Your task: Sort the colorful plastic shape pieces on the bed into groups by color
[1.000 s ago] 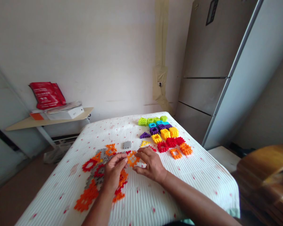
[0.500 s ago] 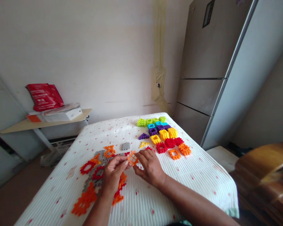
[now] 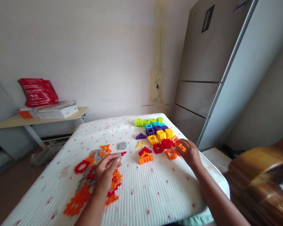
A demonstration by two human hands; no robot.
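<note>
My left hand point(image 3: 106, 171) rests with loosely curled fingers on a flat patch of joined orange, red and grey interlocking pieces point(image 3: 91, 175) at the table's left. My right hand point(image 3: 190, 152) reaches to the right, its fingertips on the orange pieces point(image 3: 176, 150) at the near end of a sorted block of coloured pieces point(image 3: 159, 133). An orange piece point(image 3: 145, 158) lies alone in the middle, with a red one point(image 3: 145, 151) just behind it. A grey piece point(image 3: 122, 145), a yellow triangle point(image 3: 140, 144) and a purple piece point(image 3: 141, 136) lie loose nearby.
The table wears a white ribbed cloth with red specks point(image 3: 143, 194). A tall grey refrigerator point(image 3: 202, 78) stands at the right. A wooden chair back point(image 3: 261, 175) is at the lower right. A shelf point(image 3: 37, 117) with a red bag and boxes is at the left.
My right hand let go of the orange piece held between both hands and moved right to the sorted orange pieces. The orange piece now lies on the cloth. My view shifted slightly.
</note>
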